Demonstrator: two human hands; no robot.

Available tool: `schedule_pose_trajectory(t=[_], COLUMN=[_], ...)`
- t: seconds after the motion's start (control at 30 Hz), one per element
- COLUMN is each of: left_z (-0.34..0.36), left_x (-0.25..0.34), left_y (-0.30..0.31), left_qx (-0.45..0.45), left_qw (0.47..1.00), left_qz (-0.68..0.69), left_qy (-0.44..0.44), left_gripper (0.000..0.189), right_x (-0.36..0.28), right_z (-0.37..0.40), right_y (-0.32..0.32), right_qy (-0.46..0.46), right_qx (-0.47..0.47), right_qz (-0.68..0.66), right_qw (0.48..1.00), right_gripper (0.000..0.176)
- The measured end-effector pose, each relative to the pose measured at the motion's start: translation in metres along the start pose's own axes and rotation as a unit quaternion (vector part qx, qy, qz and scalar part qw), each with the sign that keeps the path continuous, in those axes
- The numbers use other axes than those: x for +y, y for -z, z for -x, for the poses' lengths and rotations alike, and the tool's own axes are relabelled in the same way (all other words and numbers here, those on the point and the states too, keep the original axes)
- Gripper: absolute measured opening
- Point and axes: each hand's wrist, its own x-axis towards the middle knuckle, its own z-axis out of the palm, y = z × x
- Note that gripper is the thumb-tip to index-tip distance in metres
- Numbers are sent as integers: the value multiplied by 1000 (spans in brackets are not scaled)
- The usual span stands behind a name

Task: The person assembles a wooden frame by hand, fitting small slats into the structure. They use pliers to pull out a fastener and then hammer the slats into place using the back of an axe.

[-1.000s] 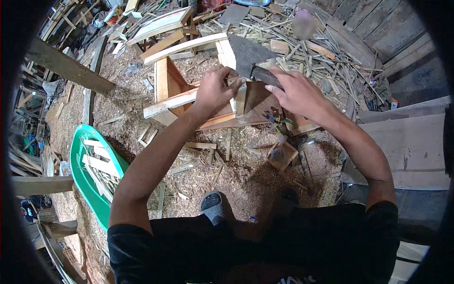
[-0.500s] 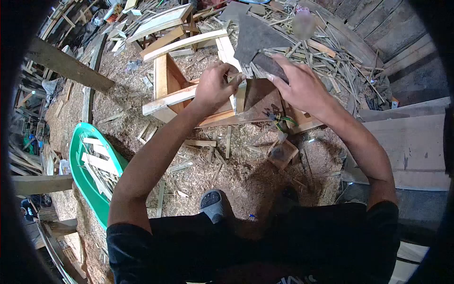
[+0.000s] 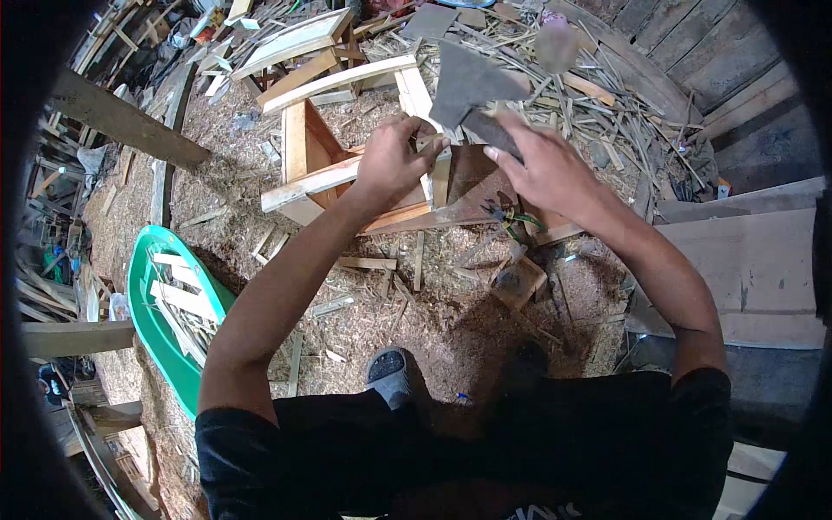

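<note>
My right hand [image 3: 542, 160] is closed round the dark handle of a hatchet [image 3: 472, 82], whose broad, flat grey blade hangs above the far end of a wooden frame [image 3: 312, 182]. My left hand [image 3: 397, 156] rests at that frame's corner, thumb and fingers pinched together over the pale wood. Whatever the pinch holds is too small to make out. Between the frame and my right forearm lie pliers [image 3: 513, 217] with green-yellow handles, on a brown wooden panel [image 3: 477, 178]. Just below them sits a small wooden block [image 3: 520, 282].
A green plastic tub [image 3: 156, 321] with wood offcuts stands at left. Another wooden piece [image 3: 295, 43] lies beyond the frame. Thin wood strips [image 3: 598, 95] are heaped at upper right. A post [image 3: 130, 117] slants in from the left. Wood shavings cover the floor.
The hatchet has shifted slightly left and tilted, its blade looking narrower, as my right hand turned with it. My left hand stays in place on the frame.
</note>
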Motion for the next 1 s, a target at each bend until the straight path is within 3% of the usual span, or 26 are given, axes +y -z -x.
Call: schedule_pose_trajectory(t=[0.07,0.2,0.3,0.37,0.47,0.7,0.8,0.9,1.0], left_z=[1,4,-2,-1,-1,0,0,-3,-3], left_x=[5,-1,-16,-17,-10,-12,-8,-14,-18], left_y=[2,1,1,2,3,2,4,0,0], left_qx=[-7,-4,18,3,-5,-44,-36,-10,-22], left_qw=[1000,1000,986,990,993,995,995,992,994], left_qz=[-19,-17,-44,-29,-10,-23,4,-17,-10], left_qy=[-1,-26,-161,-136,-114,-90,-92,-122,-104], left_gripper=[34,35,37,37,37,31,30,35,36], right_x=[8,6,-3,3,6,-6,-2,-6,-2], right_z=[-1,-4,-6,-4,0,2,3,2,3], right_y=[-9,-1,6,0,-8,3,-4,6,1], right_qy=[10,-18,-16,25,13,14,-19,-18,12], right_qx=[-19,0,-15,-20,-27,54,-48,-61,32], right_qz=[41,-12,-23,-6,4,-18,1,24,-19], right_qw=[999,1000,999,999,1000,998,999,998,999], right_gripper=[40,42,38,35,33,35,44,43,38])
